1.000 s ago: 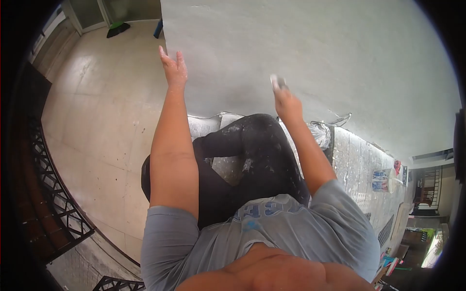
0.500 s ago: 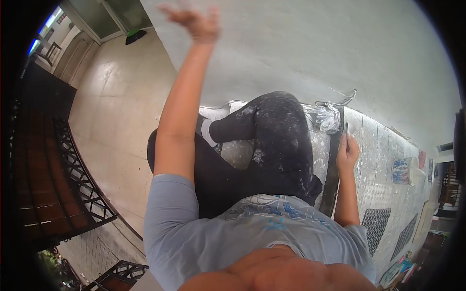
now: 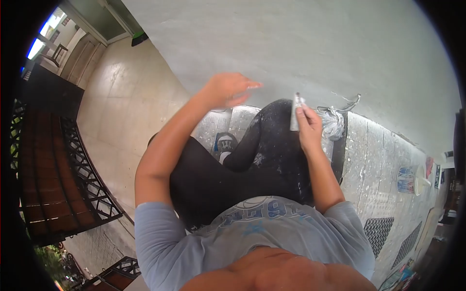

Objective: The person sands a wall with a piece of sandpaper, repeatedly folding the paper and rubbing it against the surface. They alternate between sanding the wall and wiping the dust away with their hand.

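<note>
My left hand is raised in front of the wall, slightly blurred. Its fingers stretch to the right with the thumb apart, and a whitish smear shows at the fingertips. In my right hand is a narrow, flat, pale grey scraper, held upright above my right knee. A dab of white paste is on it near my fingers. My bent legs in black trousers are spotted with white. The smooth grey wall rises just ahead of both hands.
A crumpled silvery plastic bundle lies by the wall's foot, right of my knee. Further right, a paint-smeared bucket stands on the white-spattered floor. Dark grates lie nearer. A metal-framed gate is at left.
My left hand has come down from high on the wall and moved right, toward the scraper. My right hand has moved left with the scraper, from beside the bundle to over my knee.
</note>
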The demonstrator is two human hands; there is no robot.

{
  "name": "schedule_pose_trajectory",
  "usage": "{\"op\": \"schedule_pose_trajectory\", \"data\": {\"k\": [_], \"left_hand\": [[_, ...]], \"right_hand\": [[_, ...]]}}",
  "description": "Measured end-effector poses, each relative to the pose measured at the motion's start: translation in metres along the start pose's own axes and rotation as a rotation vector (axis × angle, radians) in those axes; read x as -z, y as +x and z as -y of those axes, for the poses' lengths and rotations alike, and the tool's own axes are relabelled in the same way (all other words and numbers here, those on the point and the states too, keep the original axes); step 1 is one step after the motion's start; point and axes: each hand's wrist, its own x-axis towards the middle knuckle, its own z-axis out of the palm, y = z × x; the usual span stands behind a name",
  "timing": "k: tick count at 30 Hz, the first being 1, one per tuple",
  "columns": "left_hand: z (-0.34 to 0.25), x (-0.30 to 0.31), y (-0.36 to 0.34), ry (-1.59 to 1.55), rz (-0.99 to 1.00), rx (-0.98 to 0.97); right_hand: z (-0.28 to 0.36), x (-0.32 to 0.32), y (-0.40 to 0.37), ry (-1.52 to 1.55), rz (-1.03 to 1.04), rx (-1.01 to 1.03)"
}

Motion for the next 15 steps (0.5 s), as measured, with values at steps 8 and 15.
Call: {"op": "schedule_pose_trajectory", "data": {"k": [8,15], "left_hand": [[-0.023,-0.016,0.028,-0.089,0.098,0.175],[0.019,0.005,0.029,-0.237,0.165,0.412]], "right_hand": [[0.024,-0.103,0.056,0.651,0.110,-0.626],[-0.011,-0.102,0.115,1.005,0.339,-0.550]]}}
